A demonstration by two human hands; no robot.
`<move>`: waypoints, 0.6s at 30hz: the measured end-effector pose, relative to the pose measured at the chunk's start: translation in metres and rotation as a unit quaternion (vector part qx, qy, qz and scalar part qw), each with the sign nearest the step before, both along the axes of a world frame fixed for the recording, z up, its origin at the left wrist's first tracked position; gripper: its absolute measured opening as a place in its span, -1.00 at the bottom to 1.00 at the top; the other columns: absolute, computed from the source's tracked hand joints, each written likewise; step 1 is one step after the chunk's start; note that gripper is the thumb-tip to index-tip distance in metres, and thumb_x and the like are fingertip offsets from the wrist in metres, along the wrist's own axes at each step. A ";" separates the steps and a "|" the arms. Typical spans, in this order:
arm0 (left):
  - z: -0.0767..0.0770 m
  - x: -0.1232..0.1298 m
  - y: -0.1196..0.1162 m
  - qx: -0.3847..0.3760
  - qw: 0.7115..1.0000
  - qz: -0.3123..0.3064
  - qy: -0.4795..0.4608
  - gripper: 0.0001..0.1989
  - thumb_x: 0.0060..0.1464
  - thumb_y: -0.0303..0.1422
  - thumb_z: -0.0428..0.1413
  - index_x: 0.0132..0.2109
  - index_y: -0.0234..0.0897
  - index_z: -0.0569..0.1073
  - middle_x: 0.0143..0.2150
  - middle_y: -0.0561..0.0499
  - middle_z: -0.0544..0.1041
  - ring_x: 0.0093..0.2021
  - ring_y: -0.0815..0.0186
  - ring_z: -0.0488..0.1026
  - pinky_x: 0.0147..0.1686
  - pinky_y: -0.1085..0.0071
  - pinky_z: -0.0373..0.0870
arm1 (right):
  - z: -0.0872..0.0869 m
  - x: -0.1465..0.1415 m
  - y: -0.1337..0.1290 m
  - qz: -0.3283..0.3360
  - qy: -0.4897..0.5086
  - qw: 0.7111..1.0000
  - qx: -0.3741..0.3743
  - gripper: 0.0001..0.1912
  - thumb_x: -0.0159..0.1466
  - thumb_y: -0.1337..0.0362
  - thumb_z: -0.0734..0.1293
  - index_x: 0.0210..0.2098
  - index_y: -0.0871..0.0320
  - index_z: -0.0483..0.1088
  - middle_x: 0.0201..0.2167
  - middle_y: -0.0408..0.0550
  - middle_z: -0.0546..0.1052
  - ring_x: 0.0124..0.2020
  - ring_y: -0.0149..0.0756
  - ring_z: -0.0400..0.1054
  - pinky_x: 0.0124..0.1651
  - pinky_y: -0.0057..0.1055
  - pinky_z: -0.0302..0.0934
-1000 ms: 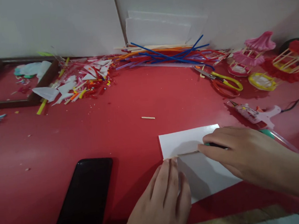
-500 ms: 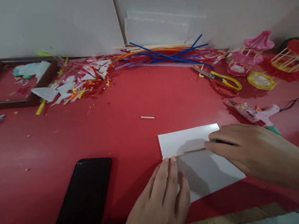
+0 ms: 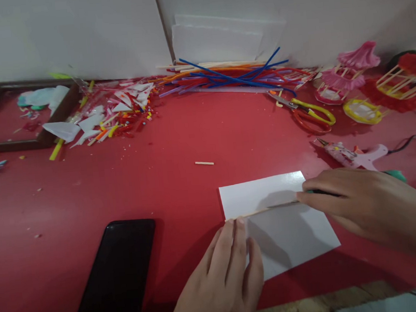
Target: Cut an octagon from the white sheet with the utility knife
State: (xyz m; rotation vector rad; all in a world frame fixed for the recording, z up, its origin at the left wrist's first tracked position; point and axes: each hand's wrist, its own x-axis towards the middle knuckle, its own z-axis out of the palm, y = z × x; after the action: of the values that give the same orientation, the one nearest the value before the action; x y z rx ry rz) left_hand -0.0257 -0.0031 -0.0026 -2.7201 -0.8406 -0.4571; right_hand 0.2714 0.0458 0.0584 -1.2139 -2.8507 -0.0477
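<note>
Across the white card (image 3: 302, 230), a thin pale stick (image 3: 255, 213) lies slantwise, starting at the card's left edge and running toward its right side. The left hand (image 3: 220, 271), at the card's near left corner, has its fingertips pressed down on the stick's left end; whether the thumb closes on anything beneath, I cannot tell. Over the card's right edge, the right hand (image 3: 351, 206) is clenched round the handle of what looks like a knife (image 3: 283, 204), its narrow blade pointing left and lying in line with the stick. Blade and stick seem to meet near the middle of the card, though whether the stick runs on underneath is too fine to make out.

The step in hand looks like working the blade along the stick while the other hand pins it against the card. The next move, I judge, calls for firm fingertips on the left end, a low blade angle and light pressure, since so thin a stick could roll or snap.

Beyond the card lies a short piece of stick (image 3: 204, 163); left of the card, a phone (image 3: 119, 265); beyond its far right corner, a glue gun (image 3: 353, 155) and, farther off, scissors (image 3: 295, 103).
</note>
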 end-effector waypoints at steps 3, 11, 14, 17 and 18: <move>0.001 0.000 0.000 -0.005 1.000 0.003 0.002 -0.69 0.26 -0.42 0.02 0.09 -0.50 0.40 0.10 -0.37 0.51 0.12 0.00 0.47 0.11 0.16 0.38 | 0.000 0.003 0.000 0.021 -0.021 1.000 -0.005 -0.60 0.25 0.54 0.13 -0.13 0.17 0.52 -0.22 0.06 0.56 -0.41 -0.24 0.39 -0.39 -0.31 0.26; -0.001 0.001 0.002 -0.001 1.000 -0.001 0.001 -0.68 0.22 -0.45 0.00 0.07 -0.51 0.41 0.07 -0.37 0.53 0.09 -0.07 0.49 0.08 0.14 0.41 | 0.001 0.013 -0.003 -0.003 -0.009 1.000 0.012 -0.59 0.24 0.53 0.12 -0.15 0.08 0.51 -0.22 -0.01 0.58 -0.35 -0.23 0.44 -0.37 -0.30 0.30; -0.001 0.000 0.001 0.001 1.000 -0.002 0.002 -0.69 0.24 -0.44 0.00 0.08 -0.51 0.41 0.07 -0.38 0.53 0.10 -0.03 0.48 0.10 0.14 0.38 | 0.003 0.016 -0.003 -0.005 0.002 1.000 0.010 -0.61 0.24 0.52 0.13 -0.16 0.09 0.51 -0.22 -0.01 0.59 -0.35 -0.21 0.46 -0.38 -0.29 0.32; 0.000 -0.001 0.000 -0.008 1.000 -0.001 0.003 -0.69 0.25 -0.44 0.02 0.09 -0.51 0.40 0.09 -0.39 0.51 0.12 -0.01 0.46 0.13 0.15 0.36 | 0.005 0.018 -0.004 -0.004 0.009 1.000 0.005 -0.61 0.25 0.52 0.13 -0.15 0.07 0.50 -0.22 -0.03 0.61 -0.31 -0.19 0.50 -0.36 -0.27 0.36; 0.000 -0.002 0.000 -0.011 1.000 -0.001 0.002 -0.69 0.24 -0.44 0.03 0.09 -0.50 0.40 0.10 -0.39 0.50 0.13 -0.01 0.45 0.12 0.15 0.36 | 0.004 0.018 -0.004 -0.006 0.017 1.000 0.008 -0.62 0.27 0.51 0.13 -0.14 0.06 0.49 -0.21 -0.04 0.62 -0.28 -0.19 0.51 -0.33 -0.26 0.38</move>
State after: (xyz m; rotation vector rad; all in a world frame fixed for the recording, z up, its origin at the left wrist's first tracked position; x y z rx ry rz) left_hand -0.0273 -0.0034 -0.0024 -2.7415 -0.8481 -0.4462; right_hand 0.2898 0.0419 0.0627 -1.2182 -2.8091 -0.0497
